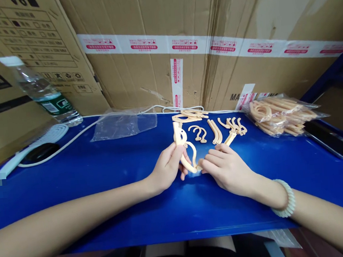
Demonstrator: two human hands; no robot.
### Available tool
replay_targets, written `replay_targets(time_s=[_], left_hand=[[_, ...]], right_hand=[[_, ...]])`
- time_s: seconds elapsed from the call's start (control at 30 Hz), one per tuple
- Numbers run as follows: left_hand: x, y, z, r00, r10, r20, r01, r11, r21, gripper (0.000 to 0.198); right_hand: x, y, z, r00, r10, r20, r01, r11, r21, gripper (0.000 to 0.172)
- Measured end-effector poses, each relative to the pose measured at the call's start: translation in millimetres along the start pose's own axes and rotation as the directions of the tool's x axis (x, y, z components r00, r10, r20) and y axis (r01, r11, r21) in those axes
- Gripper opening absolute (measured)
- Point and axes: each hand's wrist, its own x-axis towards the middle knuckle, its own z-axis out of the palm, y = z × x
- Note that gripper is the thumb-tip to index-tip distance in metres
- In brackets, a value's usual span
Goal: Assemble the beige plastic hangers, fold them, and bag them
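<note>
My left hand (169,165) is closed around a beige plastic hanger piece (188,165), a curved arm with a looped part at its upper end. My right hand (227,168) is closed too, its fingertips at the lower tip of that piece. From behind its knuckles sticks out a straight beige strip (230,138), which the fingers wrap round; how far it runs under them is hidden. Just beyond the hands lie loose beige hooks (200,133), curved arms (216,132), more hooks (239,125) and a pile of beige pieces (190,115).
Clear bags of beige pieces (278,115) lie at the right, beside a dark phone-like slab (337,140). A flat plastic bag (123,124), white cable (84,133), water bottle (51,99), hairbrush (44,137) and black mouse-like object (43,152) are at the left. Cardboard boxes (143,79) stand behind.
</note>
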Motion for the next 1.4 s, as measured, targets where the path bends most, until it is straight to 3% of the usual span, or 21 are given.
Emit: replay_targets(time_s=[0.17,0.3,0.4,0.57,0.77,0.93,1.1,1.4], left_hand=[[4.4,-2.5,-1.8,0.998,-0.045,-0.039,0.041,0.996,-0.083,0.046],[6.9,-2.7,-3.2,0.997,-0.059,-0.047,0.053,0.991,-0.12,0.044],[5.7,-1.3,-3.0,0.998,-0.059,-0.024,0.056,0.993,-0.107,0.044],[4.9,-1.0,-3.4,0.997,-0.075,-0.036,0.071,0.991,-0.115,0.043],[5.5,-0.5,-2.9,0.996,-0.085,-0.039,0.079,0.988,-0.131,0.039],[5.7,0.2,-3.2,0.994,-0.079,-0.077,0.064,0.981,-0.185,0.031],[5.9,1.0,-2.9,0.995,-0.075,-0.061,0.061,0.977,-0.207,0.03],[6.5,1.0,-2.2,0.995,-0.039,-0.095,0.027,0.992,-0.122,0.014]], right_hand=[[-3.4,8.7,-4.1,0.995,-0.072,-0.066,0.067,0.995,-0.07,0.025],[-12.3,38.8,-6.5,0.989,0.128,-0.079,-0.122,0.989,0.08,0.018],[-18.6,65.9,-8.7,0.956,0.284,-0.077,-0.279,0.958,0.069,0.019],[-27.0,88.8,0.3,0.925,0.379,-0.018,-0.378,0.924,0.052,0.017],[-36.1,94.2,20.5,0.92,0.352,0.172,-0.373,0.921,0.115,0.024],[-36.0,92.9,9.7,0.877,0.429,0.218,-0.459,0.881,0.114,0.036],[-32.1,88.4,-0.3,0.84,0.46,0.289,-0.51,0.851,0.125,0.033],[-29.4,84.1,1.4,0.864,0.431,0.259,-0.478,0.865,0.153,0.031]])
